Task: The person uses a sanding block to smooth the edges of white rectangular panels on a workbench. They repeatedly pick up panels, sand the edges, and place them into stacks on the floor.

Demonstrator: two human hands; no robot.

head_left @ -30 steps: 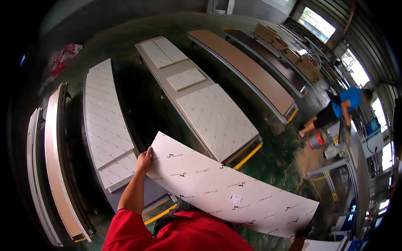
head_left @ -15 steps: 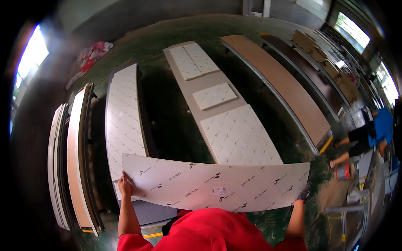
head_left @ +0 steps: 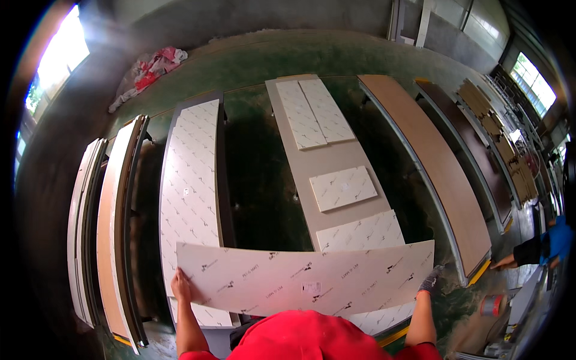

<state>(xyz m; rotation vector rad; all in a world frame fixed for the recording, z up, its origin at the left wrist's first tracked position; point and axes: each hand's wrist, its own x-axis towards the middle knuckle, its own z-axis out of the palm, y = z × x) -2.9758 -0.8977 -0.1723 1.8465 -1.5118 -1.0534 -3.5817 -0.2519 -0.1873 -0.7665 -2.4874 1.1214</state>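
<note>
Held crosswise in front of my red top is a long white panel (head_left: 258, 276) covered in printed film, with a small label near its middle. My left hand (head_left: 180, 284), bare, is closed on its left end. My right hand (head_left: 429, 280), in a dark-and-grey glove, grips the right end. Beyond the panel, a middle table (head_left: 297, 174) bears several white boards, among them a small board (head_left: 343, 188) and a larger one (head_left: 360, 233) partly hidden by my panel. To the left, a stack of long white boards (head_left: 189, 174) reaches under the panel's left end.
Narrow board stacks (head_left: 117, 228) stand far left. On the right are a brown-topped table (head_left: 429, 162) and a dark board (head_left: 468, 141), with cardboard (head_left: 489, 123) beyond. A person in blue (head_left: 552, 243) is at the right edge, near a red-and-grey bucket (head_left: 492, 305). Plastic sheeting (head_left: 150, 72) lies back left.
The tables have shifted right and down in view. The panel, still in both hands, sits slightly lower and covers less of the middle table. The person in blue appears nearer the right edge.
</note>
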